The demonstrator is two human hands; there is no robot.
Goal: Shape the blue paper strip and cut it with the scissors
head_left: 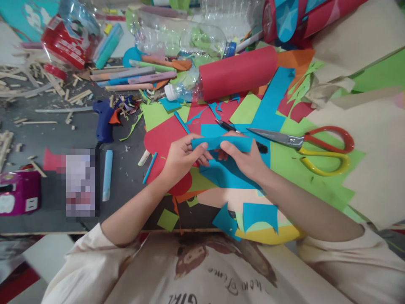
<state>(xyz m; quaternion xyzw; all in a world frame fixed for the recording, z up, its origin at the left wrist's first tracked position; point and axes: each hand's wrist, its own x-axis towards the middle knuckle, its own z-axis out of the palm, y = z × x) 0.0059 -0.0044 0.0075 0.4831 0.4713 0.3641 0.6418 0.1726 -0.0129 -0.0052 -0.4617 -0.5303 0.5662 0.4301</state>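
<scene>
Both of my hands pinch one strip of blue paper [221,142] above the table's middle. My left hand [182,158] grips its left end between thumb and fingers. My right hand [243,159] holds the right part, thumb on top. A larger blue sheet [228,175] lies just under my hands. Red-and-yellow scissors [303,145] rest on green paper to the right, blades pointing toward my hands. A black pen [226,125] lies just beyond the strip.
A plastic bottle wrapped in red paper [234,74] lies behind. A blue glue gun [104,120] sits left, beside wood sticks [47,84] and glue sticks. Coloured paper scraps cover the table. A clear bottle [183,36] and red-labelled bottle [65,40] stand at the back.
</scene>
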